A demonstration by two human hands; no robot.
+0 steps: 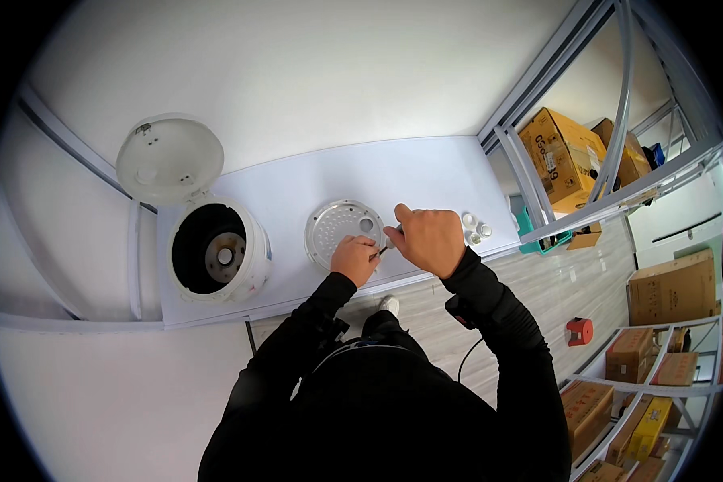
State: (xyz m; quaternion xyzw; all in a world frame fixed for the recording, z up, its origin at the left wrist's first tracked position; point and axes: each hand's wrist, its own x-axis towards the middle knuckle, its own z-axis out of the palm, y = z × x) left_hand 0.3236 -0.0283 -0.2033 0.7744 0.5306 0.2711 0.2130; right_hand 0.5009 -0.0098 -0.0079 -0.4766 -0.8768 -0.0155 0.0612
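Observation:
A round, perforated metal inner lid [327, 234] lies on the white table, with a round hole near its right edge. My left hand [355, 259] is at its near right rim, fingers closed in a pinch; what lies between the fingertips is too small to make out. In my right hand [432, 241], a fist with the thumb raised, is a thin tool that looks like a screwdriver [383, 250]. Its shaft slants down toward my left fingertips, and most of its handle is hidden. Left of the lid stands a white rice cooker [254, 255], its outer lid [171, 161] swung up and its dark inside showing.
Several small white cylinders [474, 229] stand on the table [297, 173] right of my right hand. A teal basket [528, 227] is beyond the table's right end. Metal shelving with cardboard boxes [566, 157] rises at the right. A red stool [579, 331] is on the floor.

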